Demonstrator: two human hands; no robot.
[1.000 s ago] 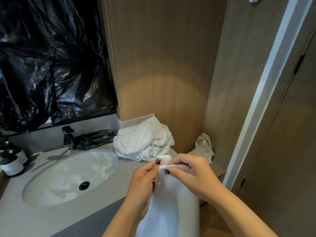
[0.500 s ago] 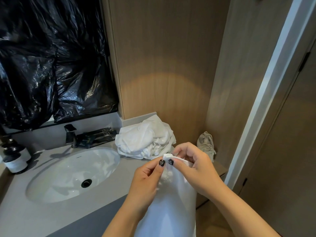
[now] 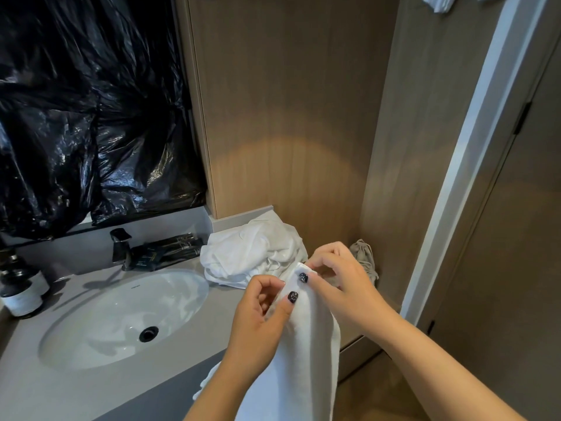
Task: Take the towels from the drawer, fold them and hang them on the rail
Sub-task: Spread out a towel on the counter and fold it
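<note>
Head view: white towel [image 3: 306, 354] hangs in front of counter edge, top corner pinched by both hands. Left hand [image 3: 258, 323] grips edge between thumb and curled fingers; right hand [image 3: 343, 284] pinches corner just above it (thumbs close together, dark nails). Behind hands: crumpled towel pile [image 3: 252, 253] on grey counter [image 3: 76, 387], right of sink [image 3: 121, 317]. Faucet [image 3: 120, 244] behind sink. Dark bottles [image 3: 21, 287] far left. Black plastic sheet [image 3: 76, 117] on wall.

The towel [image 3: 306, 354] runs off the bottom edge, perhaps folded.
</note>
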